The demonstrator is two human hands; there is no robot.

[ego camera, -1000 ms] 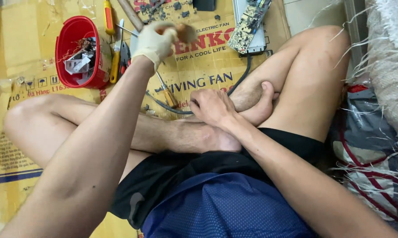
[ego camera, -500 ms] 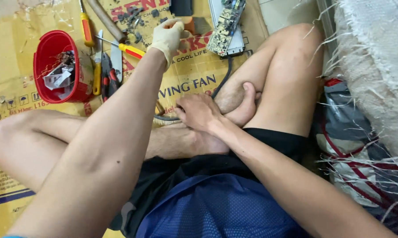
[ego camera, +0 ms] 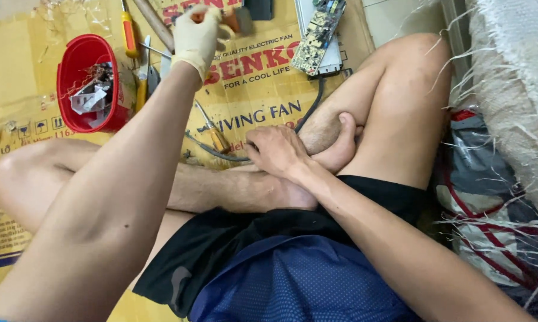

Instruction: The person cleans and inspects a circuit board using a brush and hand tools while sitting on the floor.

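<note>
We are sitting cross-legged on a flattened yellow cardboard sheet [ego camera: 18,59] spread over the floor, and we are reaching our gloved left hand [ego camera: 196,37] toward the far edge of that cardboard. The left hand is closing around a small brush [ego camera: 233,18] with an orange-brown handle and dark bristles, its fingers wrapping the handle while the bristle end is sticking out to the right. Our bare right hand [ego camera: 276,149] is lying loosely curled against our crossed shin and foot, gripping nothing we can make out. Just beside the brush, at the far edge of the cardboard, a green circuit board [ego camera: 318,33] is sitting in a pale tray, and a black cable [ego camera: 314,107] is running from it toward our legs. Near the far left corner of the cardboard a red plastic tub [ego camera: 72,77] is holding scraps of white plastic and wire. Between the tub and our left forearm, yellow-handled tools [ego camera: 142,83] are lying side by side, with a wooden handle [ego camera: 155,27] slanting above them. A yellow-handled screwdriver [ego camera: 212,132] is resting on the cardboard near our right hand. Off the right edge of the cardboard, frayed woven sacks [ego camera: 507,89] are piling up beside our knee.
</note>
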